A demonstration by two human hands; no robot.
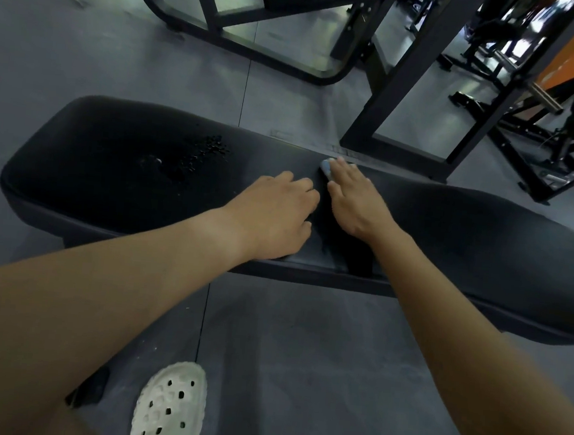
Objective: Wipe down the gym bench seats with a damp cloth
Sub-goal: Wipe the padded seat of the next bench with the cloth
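White perforated shoe (169,407) at the bottom edge on the grey floor (302,356). Both bare forearms reach forward over a long black padded worktop (466,231), the gym bench seat, which runs left to right. Left hand (272,212) rests on the pad near its middle, fingers loosely bent, holding nothing. Right hand (352,198) is just beside it, lying flat with fingers straight and pressing down on a light blue cloth (325,167). The cloth is mostly hidden under the fingers and only a bit peeks out at the fingertips, by the worktop's far edge. Water droplets (208,152) sit on the pad to the left, apart from both hands. Beyond are a black steel frame (383,115) and more dark gym equipment.
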